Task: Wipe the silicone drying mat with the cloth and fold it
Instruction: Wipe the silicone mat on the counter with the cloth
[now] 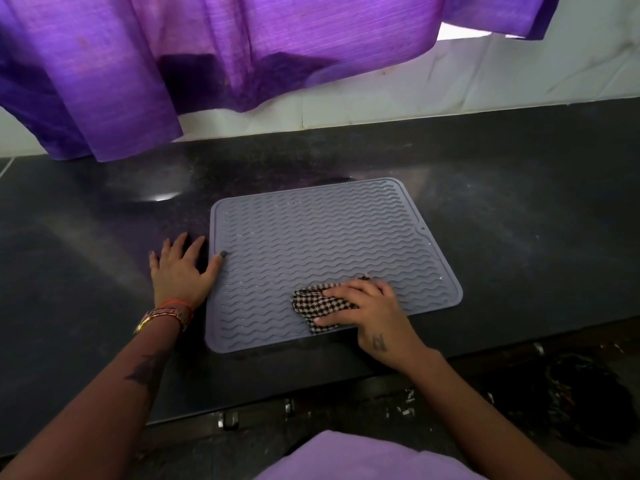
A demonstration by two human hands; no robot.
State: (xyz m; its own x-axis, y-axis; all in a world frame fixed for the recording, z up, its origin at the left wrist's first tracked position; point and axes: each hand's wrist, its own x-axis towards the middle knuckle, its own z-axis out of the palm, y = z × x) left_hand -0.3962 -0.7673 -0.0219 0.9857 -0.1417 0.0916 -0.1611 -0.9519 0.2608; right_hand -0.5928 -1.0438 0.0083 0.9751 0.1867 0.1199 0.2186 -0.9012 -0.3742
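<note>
Dark speckled stone forms the counter (519,216) that fills the middle of the frame, its near edge running across the lower part. At centre lies the grey silicone drying mat (322,247), flat and unfolded, its wavy ribs facing up and small glints showing among the ribs toward its upper left. Over the mat's lower right part, the fingers of the right hand (370,306) lie extended and close together on top of a bunched checked cloth (320,304), pressing it onto the mat; the thumb tip rests on the cloth's lower edge, and much of the cloth is hidden beneath the palm. A small dark mark sits on the back of that hand, too blurred to read. At centre left, the left hand (181,271) lies flat on the counter with fingers spread, only the thumb tip reaching onto the mat's left rim. Bangles (166,315) circle its wrist. A purple curtain (207,57) hangs across the top, cut off by the upper edge and covering most of the white tiled wall (485,81). At lower right, below the counter, a dark heap cannot be made out.
</note>
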